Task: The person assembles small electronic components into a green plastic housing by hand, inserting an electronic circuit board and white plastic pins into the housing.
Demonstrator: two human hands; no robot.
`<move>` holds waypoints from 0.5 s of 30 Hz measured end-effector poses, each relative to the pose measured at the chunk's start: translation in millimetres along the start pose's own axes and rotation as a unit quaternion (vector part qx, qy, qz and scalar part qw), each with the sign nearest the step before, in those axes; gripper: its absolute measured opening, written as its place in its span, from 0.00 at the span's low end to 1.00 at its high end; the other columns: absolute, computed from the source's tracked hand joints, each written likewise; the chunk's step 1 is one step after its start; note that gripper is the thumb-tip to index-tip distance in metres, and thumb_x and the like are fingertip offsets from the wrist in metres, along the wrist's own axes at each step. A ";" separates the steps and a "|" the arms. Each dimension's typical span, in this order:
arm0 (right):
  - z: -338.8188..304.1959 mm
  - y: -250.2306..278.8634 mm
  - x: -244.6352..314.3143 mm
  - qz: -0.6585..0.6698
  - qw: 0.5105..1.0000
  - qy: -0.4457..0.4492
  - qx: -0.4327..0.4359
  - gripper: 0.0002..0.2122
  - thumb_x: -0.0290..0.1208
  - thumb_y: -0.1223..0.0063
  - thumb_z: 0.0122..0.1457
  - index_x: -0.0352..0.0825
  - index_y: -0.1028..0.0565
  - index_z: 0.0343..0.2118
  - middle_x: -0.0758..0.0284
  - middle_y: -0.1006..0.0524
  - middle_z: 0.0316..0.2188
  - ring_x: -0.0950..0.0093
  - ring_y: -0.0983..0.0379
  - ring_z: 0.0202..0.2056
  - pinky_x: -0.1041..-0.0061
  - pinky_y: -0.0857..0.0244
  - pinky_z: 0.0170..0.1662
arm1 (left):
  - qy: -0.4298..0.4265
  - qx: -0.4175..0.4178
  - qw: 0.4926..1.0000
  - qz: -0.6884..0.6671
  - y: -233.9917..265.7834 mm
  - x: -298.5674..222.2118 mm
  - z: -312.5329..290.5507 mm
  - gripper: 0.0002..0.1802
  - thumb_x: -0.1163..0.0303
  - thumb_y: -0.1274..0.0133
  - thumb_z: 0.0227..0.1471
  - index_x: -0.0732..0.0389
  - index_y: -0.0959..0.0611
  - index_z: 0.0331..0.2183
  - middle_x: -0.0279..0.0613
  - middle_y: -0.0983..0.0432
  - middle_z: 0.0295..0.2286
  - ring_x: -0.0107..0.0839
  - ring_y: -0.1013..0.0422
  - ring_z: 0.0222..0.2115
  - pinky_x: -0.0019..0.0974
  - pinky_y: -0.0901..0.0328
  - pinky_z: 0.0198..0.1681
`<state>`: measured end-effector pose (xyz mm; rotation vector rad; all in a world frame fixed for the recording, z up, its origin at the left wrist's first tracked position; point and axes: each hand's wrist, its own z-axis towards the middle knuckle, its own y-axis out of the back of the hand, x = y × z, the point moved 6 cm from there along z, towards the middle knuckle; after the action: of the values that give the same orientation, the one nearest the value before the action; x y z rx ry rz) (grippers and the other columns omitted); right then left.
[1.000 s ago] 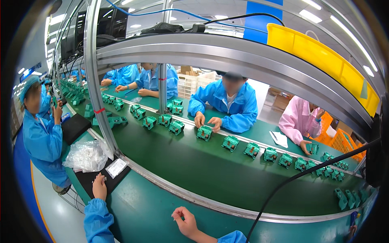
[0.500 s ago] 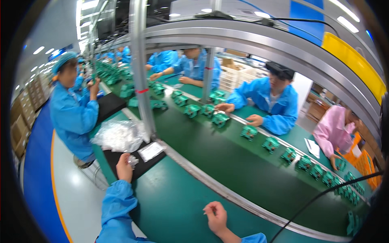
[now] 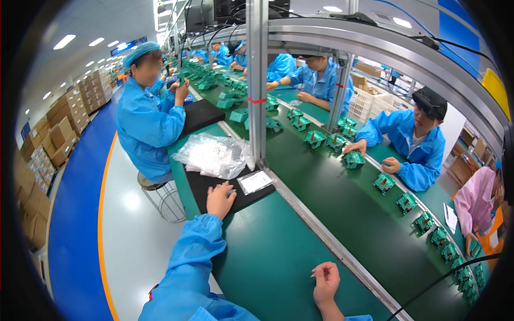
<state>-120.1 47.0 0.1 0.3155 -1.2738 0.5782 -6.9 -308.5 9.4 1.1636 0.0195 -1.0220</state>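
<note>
My left hand rests palm down over the black mat, its fingers apart. Small clear bits show by its thumb and fingertips; whether they touch the hand I cannot tell. A clear plastic bag of white contents lies just beyond it. To its right is a white printed card or packet. My right hand hovers over the green worktop with fingers curled and thumb pressed in; anything in that pinch is hidden or too small to name.
A green conveyor carrying rows of green assemblies runs beyond the metal rail. A metal post rises beside the bag. Co-workers in blue sit across the belt and at left. A black cable crosses at lower right.
My view has swung left, so the scene shifts right. My left hand has turned palm down over the mat and its fingers have spread; the clear bits it held show less. My right hand stays curled.
</note>
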 end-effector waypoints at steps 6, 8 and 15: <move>0.2 -1.1 1.7 0.000 1.000 -0.001 -0.008 0.06 0.27 0.56 0.52 0.31 0.37 0.23 0.67 0.32 0.20 0.82 0.38 0.21 0.85 0.41 0.25 | -0.001 -0.075 0.996 -0.049 5.8 0.6 -1.2 0.09 0.72 0.50 0.40 0.62 0.22 0.28 0.42 0.27 0.32 0.40 0.32 0.34 0.36 0.39 0.39; -0.5 -0.6 2.1 0.000 1.000 0.000 -0.006 0.06 0.27 0.56 0.52 0.31 0.37 0.23 0.67 0.32 0.20 0.82 0.38 0.21 0.85 0.41 0.25 | 0.050 -0.047 0.993 -0.094 5.6 3.1 -2.5 0.08 0.73 0.53 0.40 0.61 0.22 0.28 0.42 0.27 0.32 0.40 0.32 0.34 0.35 0.39 0.40; -0.3 5.0 4.1 -0.012 1.000 0.005 -0.010 0.05 0.25 0.57 0.52 0.32 0.37 0.23 0.68 0.33 0.20 0.82 0.38 0.21 0.85 0.42 0.25 | 0.055 -0.072 0.992 -0.091 7.4 2.9 -2.1 0.08 0.73 0.55 0.42 0.60 0.23 0.28 0.42 0.27 0.31 0.40 0.32 0.33 0.39 0.43 0.43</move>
<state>-121.9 52.2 3.4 0.3107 -1.2636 0.5471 0.7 -308.6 12.4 1.0986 0.2884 -1.0970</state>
